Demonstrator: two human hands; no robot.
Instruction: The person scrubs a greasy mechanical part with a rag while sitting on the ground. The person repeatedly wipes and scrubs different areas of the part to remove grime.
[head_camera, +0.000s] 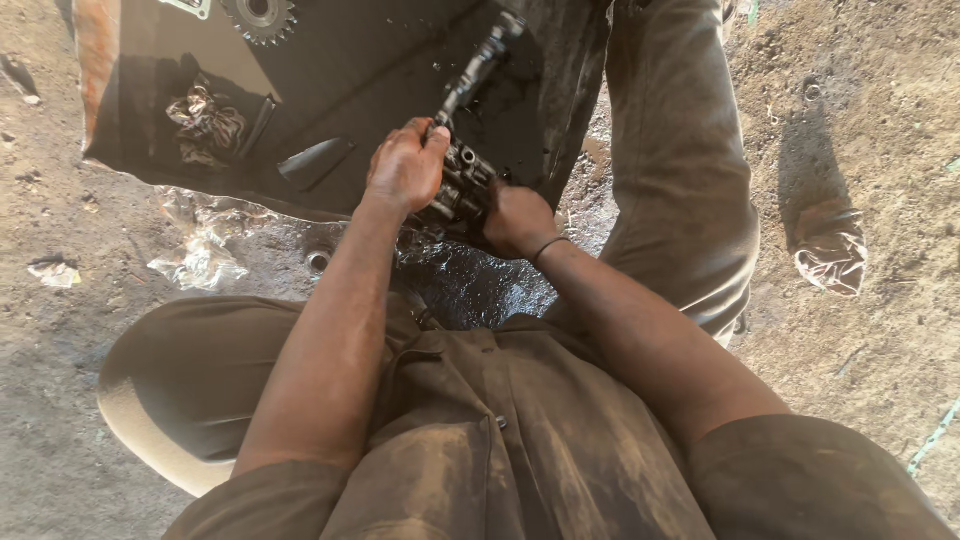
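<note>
A dark, oily metal engine part (462, 187), blocky and studded with round fittings, was held low between the knees of a crouching person, just above a wet, oil-stained patch of the dirt floor (880, 330). The left hand (405, 168) was closed over the upper left side of the part, its fingers curled around the place where a long, slim metal shaft (480, 65) met the block; the shaft ran up and to the right from there, tilted, over a black sheet (380, 70) spread on the floor. The right hand (517, 220) was wrapped around the lower right side of the part, fingers folded under it and hidden from view, with a thin dark band (548, 247) worn at the wrist. Both hands were thus shut on the same piece, close together but not touching each other.

On the black sheet, well apart from the hands, a toothed sprocket (262, 17) was seen at the top edge, a crumpled, dirty rag (205, 122) at the left, and a dark curved strip (313, 160) just left of the left hand. Clear crumpled plastic (200, 255) lay at the sheet's lower edge. Another person's trouser leg (680, 160) stood just right of the sheet
</note>
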